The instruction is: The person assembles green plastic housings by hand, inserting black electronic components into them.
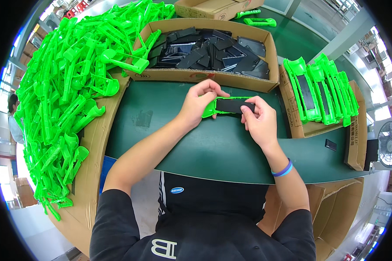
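Note:
Over the green tabletop I hold a bright green plastic housing (208,109) level between both hands. My left hand (198,103) pinches its wider left end. A flat black rectangular panel (231,105) lies in the housing's long opening. My right hand (259,119) grips the right end, its thumb on the black panel and its fingers curled behind. Whether the panel sits fully flush there is hidden by those fingers. Just beyond my hands stands a cardboard box (200,75) heaped with loose black panels (213,50).
A tall heap of green housings (69,65) covers cardboard at the left. At the right, a cardboard tray (297,126) holds several green housings (324,93) standing in a row, some with black panels. A small black piece (331,144) lies near it. Another carton (217,9) stands behind.

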`<state>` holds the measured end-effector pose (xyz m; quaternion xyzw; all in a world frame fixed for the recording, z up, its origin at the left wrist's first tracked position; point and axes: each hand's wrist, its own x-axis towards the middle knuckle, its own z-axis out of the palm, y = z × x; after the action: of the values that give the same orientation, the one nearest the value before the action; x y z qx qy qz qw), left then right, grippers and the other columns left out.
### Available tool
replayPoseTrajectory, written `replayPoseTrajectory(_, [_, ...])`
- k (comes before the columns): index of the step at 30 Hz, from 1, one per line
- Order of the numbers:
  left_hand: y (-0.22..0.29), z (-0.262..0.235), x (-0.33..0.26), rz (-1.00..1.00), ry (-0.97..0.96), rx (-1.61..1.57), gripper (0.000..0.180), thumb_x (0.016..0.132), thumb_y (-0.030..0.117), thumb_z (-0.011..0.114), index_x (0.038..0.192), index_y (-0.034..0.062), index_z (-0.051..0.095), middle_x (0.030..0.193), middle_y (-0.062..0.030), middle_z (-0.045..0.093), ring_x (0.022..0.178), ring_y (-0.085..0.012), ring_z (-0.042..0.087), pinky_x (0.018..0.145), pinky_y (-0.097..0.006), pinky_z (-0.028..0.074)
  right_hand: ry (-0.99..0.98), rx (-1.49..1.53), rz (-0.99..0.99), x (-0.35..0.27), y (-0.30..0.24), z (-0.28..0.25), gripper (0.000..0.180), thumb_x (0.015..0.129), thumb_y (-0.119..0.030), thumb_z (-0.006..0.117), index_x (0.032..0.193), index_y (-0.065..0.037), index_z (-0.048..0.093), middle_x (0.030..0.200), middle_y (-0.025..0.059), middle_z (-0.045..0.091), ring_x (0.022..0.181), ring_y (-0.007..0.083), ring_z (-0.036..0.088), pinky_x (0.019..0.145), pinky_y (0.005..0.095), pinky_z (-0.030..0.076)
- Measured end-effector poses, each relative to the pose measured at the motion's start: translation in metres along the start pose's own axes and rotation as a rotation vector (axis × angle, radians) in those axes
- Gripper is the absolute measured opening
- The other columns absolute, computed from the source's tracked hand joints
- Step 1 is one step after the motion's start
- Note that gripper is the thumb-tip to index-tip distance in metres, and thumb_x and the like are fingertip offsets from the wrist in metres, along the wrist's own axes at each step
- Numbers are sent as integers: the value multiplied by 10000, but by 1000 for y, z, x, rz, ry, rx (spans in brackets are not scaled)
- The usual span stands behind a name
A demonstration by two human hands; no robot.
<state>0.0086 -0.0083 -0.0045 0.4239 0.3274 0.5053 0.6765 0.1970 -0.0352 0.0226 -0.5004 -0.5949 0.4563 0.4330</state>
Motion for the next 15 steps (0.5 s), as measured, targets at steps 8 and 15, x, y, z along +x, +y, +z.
replayPoseTrajectory(8, [0,-2,1,13,-17,37,67,863,90,465,903,49,500,956,-149,617,724,-150,587,466,-247,458,17,-41,69,8,12,6,77,833,-14,547,902,20,534,542,38,549,425,70,484,404,233,361])
replayPoseTrajectory(15, [0,4,2,71,-115,97,158,808,25,582,939,38,494,1074,-145,556,850,-168,578,563,-274,499,-68,53,112,18,12,-16,113,851,-30,553,948,-8,500,616,38,561,463,63,488,419,219,365])
